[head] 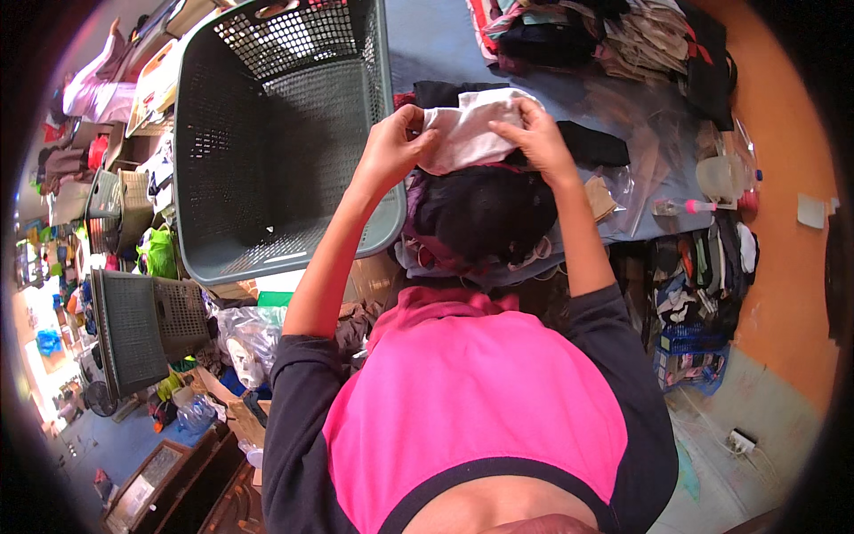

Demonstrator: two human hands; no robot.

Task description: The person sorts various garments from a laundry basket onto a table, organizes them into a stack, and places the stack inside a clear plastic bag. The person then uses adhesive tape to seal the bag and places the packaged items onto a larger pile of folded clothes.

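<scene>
A small white cloth garment [467, 133] is stretched between my two hands above the table. My left hand [398, 143] pinches its left edge between thumb and fingers. At the upper right of the cloth, my right hand [537, 137] grips the other side. Just below it lies a heap of black and maroon clothing [484, 210] at the table's near edge. A folded black garment [594, 143] rests to the right of my right hand. Beside my left forearm stands a large grey-green plastic laundry basket [320, 100], tilted in view, with no clothing visible inside.
Stacked folded clothes [640, 40] fill the table's far right. Clear plastic bags [640, 160], a pink-capped bottle [684, 207] and a jug [720, 173] lie along the right side. Hanging clothes [707, 267] are below. More baskets [143, 320] crowd the left, where another person [100, 87] is partly visible.
</scene>
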